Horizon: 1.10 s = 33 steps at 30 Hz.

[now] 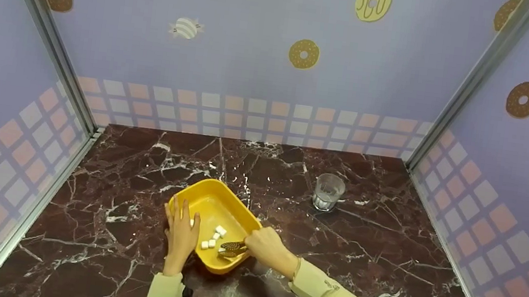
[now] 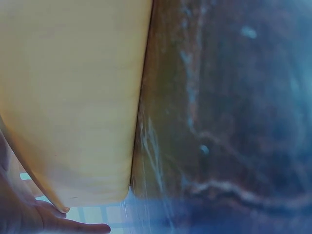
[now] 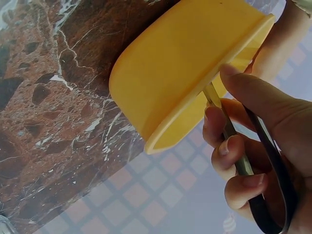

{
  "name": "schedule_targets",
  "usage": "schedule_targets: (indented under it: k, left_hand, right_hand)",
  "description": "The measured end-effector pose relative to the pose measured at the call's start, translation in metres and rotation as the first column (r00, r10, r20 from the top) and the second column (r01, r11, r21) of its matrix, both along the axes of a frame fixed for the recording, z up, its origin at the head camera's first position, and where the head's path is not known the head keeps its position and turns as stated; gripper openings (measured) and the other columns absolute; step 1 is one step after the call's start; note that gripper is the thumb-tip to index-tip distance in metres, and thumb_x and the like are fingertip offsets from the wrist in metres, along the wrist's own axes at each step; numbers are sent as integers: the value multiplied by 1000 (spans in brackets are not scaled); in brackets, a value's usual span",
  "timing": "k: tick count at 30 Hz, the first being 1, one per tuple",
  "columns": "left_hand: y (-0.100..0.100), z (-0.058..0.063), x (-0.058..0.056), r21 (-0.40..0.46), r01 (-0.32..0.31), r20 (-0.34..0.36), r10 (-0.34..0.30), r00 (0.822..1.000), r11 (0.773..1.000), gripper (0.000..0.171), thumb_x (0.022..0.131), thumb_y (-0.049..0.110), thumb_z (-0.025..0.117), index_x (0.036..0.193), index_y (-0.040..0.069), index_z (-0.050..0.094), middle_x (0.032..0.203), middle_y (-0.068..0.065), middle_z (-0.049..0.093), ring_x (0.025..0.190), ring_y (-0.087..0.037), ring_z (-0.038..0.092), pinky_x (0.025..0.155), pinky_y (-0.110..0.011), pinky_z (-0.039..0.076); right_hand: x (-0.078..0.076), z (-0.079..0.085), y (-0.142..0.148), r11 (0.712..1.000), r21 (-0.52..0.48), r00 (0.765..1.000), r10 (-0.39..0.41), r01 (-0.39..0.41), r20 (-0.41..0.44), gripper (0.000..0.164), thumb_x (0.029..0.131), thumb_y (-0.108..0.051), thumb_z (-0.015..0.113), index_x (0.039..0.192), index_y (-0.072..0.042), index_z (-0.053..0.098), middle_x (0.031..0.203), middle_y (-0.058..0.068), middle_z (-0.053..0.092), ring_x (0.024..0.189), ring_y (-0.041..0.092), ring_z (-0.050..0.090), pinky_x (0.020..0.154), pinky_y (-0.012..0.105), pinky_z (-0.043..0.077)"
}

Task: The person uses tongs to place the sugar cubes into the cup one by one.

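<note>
A yellow plastic container (image 1: 210, 200) stands tilted in the head view's plane, its long side slanting, on the dark marble-patterned table. My left hand (image 1: 180, 236) rests over its left rim, fingers mostly straight and spread. The left wrist view shows the container's outer wall (image 2: 73, 107) beside that hand (image 2: 29, 214). Inside lie several small white cubes (image 1: 213, 244) that look like sugar cubes. My right hand (image 1: 269, 250), above the container's right rim, grips metal tongs (image 1: 232, 248) whose tips reach inside near the cubes. Their bent handle (image 3: 270, 195) shows in the right wrist view.
A clear drinking glass (image 1: 327, 192) stands on the table (image 1: 355, 270) to the right, beyond the container. Lilac panels with printed sweets (image 1: 253, 76) enclose the back and both sides, with metal strips (image 1: 456, 106) at the corners.
</note>
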<state>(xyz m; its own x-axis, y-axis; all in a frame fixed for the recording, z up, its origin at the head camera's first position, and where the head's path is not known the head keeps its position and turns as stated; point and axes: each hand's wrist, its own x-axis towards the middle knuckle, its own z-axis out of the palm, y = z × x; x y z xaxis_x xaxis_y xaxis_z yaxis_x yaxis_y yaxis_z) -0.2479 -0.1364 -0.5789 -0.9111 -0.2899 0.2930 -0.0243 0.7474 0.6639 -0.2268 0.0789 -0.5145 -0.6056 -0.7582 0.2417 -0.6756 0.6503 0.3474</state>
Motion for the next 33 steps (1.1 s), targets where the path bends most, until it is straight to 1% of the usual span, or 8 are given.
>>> schedule_targets:
  k: [4, 7, 10, 16, 24, 29, 33]
  left_hand:
    - [0, 1, 1, 2, -5, -10, 5, 1000, 1000, 51, 91, 23, 47, 134, 0, 36, 148, -18, 17, 136, -42, 5, 82, -74, 28]
    - [0, 0, 2, 3, -6, -5, 6, 1000, 1000, 51, 91, 24, 46, 135, 1, 35, 149, -17, 15, 136, -41, 4, 84, -73, 28]
    - [0, 0, 2, -2, -5, -5, 5, 1000, 1000, 50, 91, 24, 45, 135, 1, 35, 148, -17, 15, 136, -42, 5, 84, -73, 28]
    - [0, 1, 2, -2, -8, -25, 8, 1000, 1000, 50, 91, 23, 46, 134, 1, 36, 147, -19, 18, 135, -43, 6, 82, -73, 30]
    - [1, 1, 2, 14, 2, -16, -2, 1000, 1000, 51, 91, 24, 46, 135, 1, 36, 148, -17, 16, 136, -42, 4, 82, -75, 27]
    - [1, 1, 1, 17, -1, -21, 2, 1000, 1000, 51, 91, 24, 47, 135, 1, 35, 148, -18, 17, 136, -42, 4, 82, -75, 27]
    - [1, 0, 0, 5, 0, -9, 0, 1000, 1000, 51, 92, 23, 46, 136, 0, 34, 148, -19, 17, 136, -43, 4, 83, -75, 26]
  right_hand:
    - [0, -1, 1, 1000, -2, 1000, 0, 0, 2, 19, 63, -33, 70, 54, -21, 58, 53, -7, 58, 41, 12, 46, 38, 26, 33]
    - [0, -1, 0, 1000, 2, 1000, 0, 0, 3, 22, 64, -37, 70, 53, -22, 58, 52, -8, 57, 40, 11, 42, 37, 25, 32]
    - [1, 0, 0, 1000, -1, 1000, 3, -3, -5, 23, 64, -38, 69, 53, -21, 57, 51, -8, 56, 39, 10, 40, 36, 24, 31]
    - [0, 5, 2, 1000, -10, 1000, 4, -4, -20, 23, 65, -40, 70, 57, -21, 61, 52, -8, 58, 40, 10, 42, 37, 24, 33]
    - [-2, 13, 6, 998, -62, 1000, -1, 0, -12, 20, 64, -41, 72, 63, -22, 64, 54, -6, 59, 42, 12, 48, 39, 27, 36]
    - [-3, 19, 10, 995, -102, 1000, -5, 3, -20, 21, 65, -42, 71, 65, -22, 65, 55, -5, 60, 44, 12, 51, 39, 27, 35]
    - [-6, 23, 15, 992, -128, 999, -4, 0, -33, 19, 66, -41, 70, 64, -23, 65, 53, -5, 59, 42, 12, 48, 38, 27, 33]
